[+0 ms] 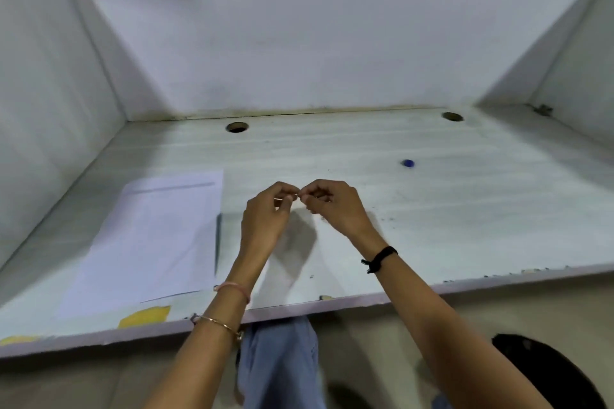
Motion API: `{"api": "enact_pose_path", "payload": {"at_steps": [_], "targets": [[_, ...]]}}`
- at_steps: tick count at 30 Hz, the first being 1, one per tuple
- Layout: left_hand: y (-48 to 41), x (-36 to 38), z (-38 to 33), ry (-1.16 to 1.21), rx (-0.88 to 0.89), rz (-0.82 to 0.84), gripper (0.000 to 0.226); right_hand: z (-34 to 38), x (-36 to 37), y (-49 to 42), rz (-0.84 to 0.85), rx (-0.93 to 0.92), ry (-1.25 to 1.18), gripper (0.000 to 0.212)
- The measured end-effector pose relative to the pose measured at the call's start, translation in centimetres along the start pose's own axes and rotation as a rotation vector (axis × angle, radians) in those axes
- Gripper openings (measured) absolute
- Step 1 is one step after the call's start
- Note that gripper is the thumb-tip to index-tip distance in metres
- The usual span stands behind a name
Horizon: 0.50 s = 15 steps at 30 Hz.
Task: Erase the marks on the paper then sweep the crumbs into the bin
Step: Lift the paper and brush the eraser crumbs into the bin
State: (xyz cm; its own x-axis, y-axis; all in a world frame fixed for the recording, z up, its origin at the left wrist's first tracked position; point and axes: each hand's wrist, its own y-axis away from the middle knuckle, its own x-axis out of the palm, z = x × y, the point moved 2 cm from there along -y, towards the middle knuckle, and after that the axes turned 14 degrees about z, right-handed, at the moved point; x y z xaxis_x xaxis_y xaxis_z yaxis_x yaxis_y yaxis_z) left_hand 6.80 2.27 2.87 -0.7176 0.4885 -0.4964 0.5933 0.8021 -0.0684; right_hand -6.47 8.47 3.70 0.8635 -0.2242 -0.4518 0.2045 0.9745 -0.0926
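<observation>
A white sheet of paper (143, 242) lies flat on the left of the desk, with a faint line near its top. A dark pencil (218, 239) rests along its right edge. My left hand (265, 219) and my right hand (332, 206) meet fingertip to fingertip above the middle of the desk. Both pinch a small pale object (286, 198), too small to identify. Dark crumbs (385, 219) are scattered on the desk just right of my right hand. A black bin (548, 372) stands on the floor at the lower right, below the desk edge.
A small blue object (408, 163) lies on the desk at the right. Two round cable holes (237, 127) (452, 116) sit near the back wall. White partitions enclose three sides. More specks line the front edge (498, 274). A yellow patch (144, 317) marks the near left edge.
</observation>
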Motion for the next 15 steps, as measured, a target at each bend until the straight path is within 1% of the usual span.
{"api": "enact_pose_path", "payload": {"at_steps": [3, 8, 12, 15], "targets": [[-0.8, 5.1, -3.0, 0.111, 0.085, 0.108, 0.026, -1.9, -5.1, 3.5, -0.140, 0.049, -0.008, 0.008], [-0.2, 14.6, -8.5, 0.223, 0.221, 0.308, 0.021, -5.3, -13.2, 11.6, -0.430, 0.160, 0.026, 0.011], [2.1, 23.0, -12.8, 0.311, 0.342, 0.533, 0.020, -8.0, -18.1, 19.2, -0.681, 0.263, 0.046, 0.012], [4.2, 28.4, -15.3, 0.338, 0.419, 0.704, 0.018, -10.0, -20.5, 24.7, -0.889, 0.324, 0.061, 0.012]]}}
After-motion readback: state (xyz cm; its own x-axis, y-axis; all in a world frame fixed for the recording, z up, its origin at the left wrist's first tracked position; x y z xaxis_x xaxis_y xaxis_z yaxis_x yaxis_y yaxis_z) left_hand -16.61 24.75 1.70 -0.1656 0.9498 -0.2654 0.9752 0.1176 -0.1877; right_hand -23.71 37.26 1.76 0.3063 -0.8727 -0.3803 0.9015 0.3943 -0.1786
